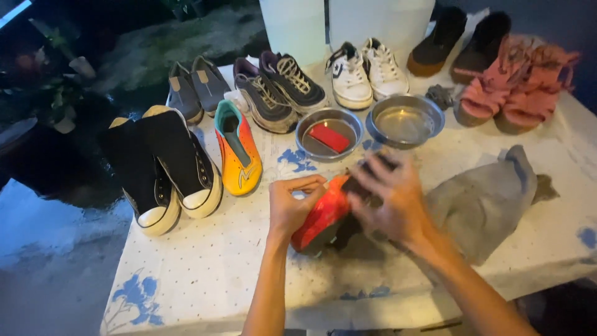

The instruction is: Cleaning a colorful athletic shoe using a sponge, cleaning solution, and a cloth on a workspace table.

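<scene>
- Red-orange shoe (323, 214) lay between both hands, on the worktop (211, 267).
- Left hand (292, 202) gripped its side.
- Right hand (392, 199) pressed a dark brush (370, 180) against it; blurred.

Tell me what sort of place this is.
Probably an outdoor shoe-cleaning spot, at night: a cloth-covered table lined with pairs of shoes, two round metal bowls, a crumpled grey cloth, and wet, dark ground beside it.

Left hand (292, 202) grips a red-orange shoe (322, 214); right hand (388, 199), blurred, perhaps presses a dark brush on it.
</scene>
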